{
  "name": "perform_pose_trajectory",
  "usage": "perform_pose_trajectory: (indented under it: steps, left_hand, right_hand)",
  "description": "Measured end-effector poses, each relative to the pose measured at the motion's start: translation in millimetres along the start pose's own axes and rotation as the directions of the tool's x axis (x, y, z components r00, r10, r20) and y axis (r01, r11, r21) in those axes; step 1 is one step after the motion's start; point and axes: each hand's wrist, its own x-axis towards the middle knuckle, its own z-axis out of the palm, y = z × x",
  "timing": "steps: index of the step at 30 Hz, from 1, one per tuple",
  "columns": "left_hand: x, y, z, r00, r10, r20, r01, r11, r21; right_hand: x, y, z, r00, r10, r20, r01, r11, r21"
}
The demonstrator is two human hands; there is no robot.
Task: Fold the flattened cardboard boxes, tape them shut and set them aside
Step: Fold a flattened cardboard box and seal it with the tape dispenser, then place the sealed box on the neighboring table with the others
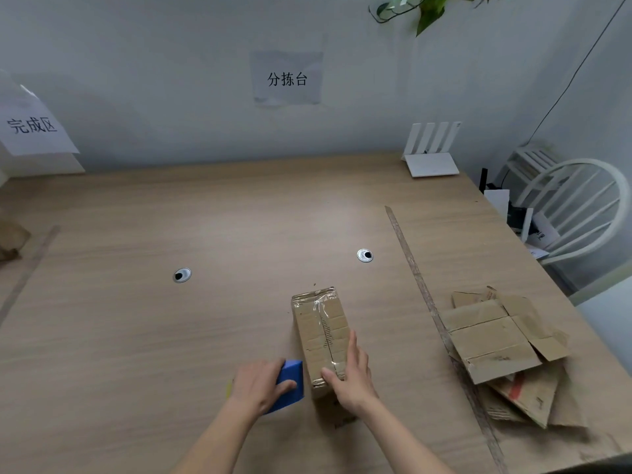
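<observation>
Two bare forearms reach in from the near edge onto the wooden tabletop (136,336). Left hand (258,383) curls its grip round a blue tape dispenser (290,384), thumb lying across the blue face and the other fingers wrapped over the far side; a sliver of yellow shows at the wrist side of that hand, and what it belongs to cannot be told. Right hand (352,374) rests on the near end of a folded cardboard box (321,331), its grip spread: the fingers lie straight along the box's right top edge and the thumb presses across the near end.

That box lies lengthwise away from the right grip, just right of the dispenser and touching or nearly touching it. Clear tape runs down its top seam and wrinkles over the far end.

Well to the right of the right grip, beyond a long strip of tape (431,302) stuck across the tabletop, lies a loose pile of flattened cardboard boxes (492,340), the topmost with its flaps splayed open. Beyond both hands, two round cable grommets (182,275) sit in the tabletop. Far past the grip, a white router (431,155) stands against the wall, under a grey paper sign (288,78). Far left hangs a second paper sign (32,124), and a white chair (578,206) stands off the right edge.
</observation>
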Motion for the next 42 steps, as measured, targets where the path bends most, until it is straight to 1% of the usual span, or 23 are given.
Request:
perform_pose_trajectory:
  steps: [2, 5, 7, 10, 12, 14, 15, 16, 17, 18, 19, 20, 21, 22, 23, 24, 28, 30, 33, 36, 37, 40, 42]
  left_hand:
    - [1.4, 3.1, 10.5, 1.0, -0.028, 0.003, 0.028, 0.999, 0.041]
    - [-3.1, -0.1, 29.3, 0.996, -0.088, -0.014, 0.087, 0.995, -0.053]
    - [-7.1, -4.5, 40.2, 0.993, -0.119, -0.019, 0.118, 0.991, -0.061]
    - [-8.9, -6.9, 52.2, 0.985, -0.17, -0.008, 0.17, 0.985, 0.024]
    - [-9.7, -4.3, 54.5, 0.98, -0.198, 0.031, 0.197, 0.98, 0.022]
    - [-10.4, 0.2, 51.5, 0.971, -0.228, 0.073, 0.225, 0.973, 0.052]
    - [-10.0, 3.9, 47.1, 0.971, -0.233, 0.051, 0.23, 0.971, 0.061]
    - [-8.8, 8.3, 41.6, 0.973, -0.23, -0.013, 0.23, 0.973, 0.002]
    - [-7.0, 13.8, 36.3, 0.968, -0.225, -0.114, 0.209, 0.968, -0.136]
    - [-4.5, 20.7, 31.4, 0.954, -0.227, -0.194, 0.161, 0.937, -0.309]
    - [-1.4, 27.8, 26.7, 0.945, -0.241, -0.221, 0.104, 0.862, -0.496]
    - [1.6, 35.1, 20.7, 0.948, -0.259, -0.185, 0.074, 0.745, -0.663]
    - [3.9, 41.7, 14.5, 0.961, -0.258, -0.105, 0.074, 0.599, -0.797]
    - [5.5, 47.2, 9.4, 0.971, -0.237, -0.034, 0.085, 0.476, -0.875]
    - [6.9, 51.5, 6.6, 0.974, -0.229, 0.004, 0.103, 0.42, -0.902]
    - [7.6, 55.1, 6.0, 0.972, -0.235, 0.024, 0.12, 0.404, -0.907]
    - [12.8, 61.9, -9.6, 0.97, -0.241, 0.013, 0.121, 0.439, -0.89]
    - [17.1, 61.8, -32.1, 0.979, -0.203, -0.029, 0.061, 0.422, -0.905]
    - [21.3, 62.1, -84.1, 0.971, -0.206, -0.121, -0.049, 0.326, -0.944]
    - [19.7, 62.5, -139.8, 0.957, -0.181, -0.226, -0.155, 0.341, -0.927]
    - [18.5, 62.5, -155.4, 0.956, -0.178, -0.235, -0.168, 0.324, -0.931]
    - [10.9, 66.4, -192.0, 0.951, -0.239, -0.197, -0.165, 0.149, -0.975]
    - [6.1, 72.9, -211.1, 0.958, -0.234, -0.166, -0.154, 0.067, -0.986]
  right_hand:
    - [0.7, 4.2, -3.4, 1.0, -0.002, 0.021, 0.001, 1.0, 0.016]
    - [0.2, 8.2, -8.0, 1.0, 0.008, 0.016, -0.007, 0.996, -0.084]
    - [-1.3, 5.4, -4.4, 0.998, 0.042, -0.038, -0.049, 0.977, -0.21]
    - [-1.1, -3.9, 11.2, 0.985, 0.017, -0.173, -0.074, 0.942, -0.327]
    - [-0.6, -10.9, 20.3, 0.97, 0.025, -0.24, -0.102, 0.944, -0.314]
    - [-0.8, -15.3, 22.7, 0.969, 0.038, -0.245, -0.115, 0.944, -0.31]
    - [-0.7, -15.4, 21.4, 0.974, 0.046, -0.221, -0.113, 0.948, -0.298]
    - [-0.7, -13.8, 18.2, 0.98, 0.06, -0.187, -0.107, 0.961, -0.254]
    - [0.3, -10.6, 14.2, 0.985, 0.078, -0.154, -0.105, 0.978, -0.18]
    - [2.3, -6.3, 9.4, 0.987, 0.091, -0.129, -0.104, 0.99, -0.1]
    - [5.0, -0.7, 4.5, 0.989, 0.091, -0.119, -0.095, 0.995, -0.034]
    - [8.4, 4.8, -0.5, 0.989, 0.085, -0.122, -0.083, 0.996, 0.02]
    - [11.8, 9.3, -5.1, 0.988, 0.087, -0.125, -0.077, 0.994, 0.08]
    - [14.8, 11.9, -9.2, 0.988, 0.097, -0.117, -0.079, 0.985, 0.15]
    - [17.3, 12.7, -13.2, 0.99, 0.107, -0.093, -0.084, 0.972, 0.22]
    - [19.5, 11.9, -17.4, 0.992, 0.105, -0.063, -0.085, 0.96, 0.267]
    - [24.0, -3.5, -38.8, 0.999, 0.029, 0.026, -0.036, 0.957, 0.287]
    - [24.3, -19.9, -59.0, 0.999, -0.043, 0.028, 0.032, 0.955, 0.294]
    - [22.2, -64.4, -103.3, 0.989, -0.142, 0.048, 0.115, 0.924, 0.364]
    - [11.5, -121.7, -153.3, 0.984, -0.147, 0.103, 0.081, 0.875, 0.476]
    - [7.4, -136.2, -168.5, 0.982, -0.145, 0.119, 0.067, 0.864, 0.499]
    - [-6.1, -164.2, -199.4, 0.97, -0.173, 0.17, 0.07, 0.869, 0.49]
    - [-12.8, -175.2, -205.7, 0.976, -0.169, 0.141, 0.085, 0.88, 0.467]
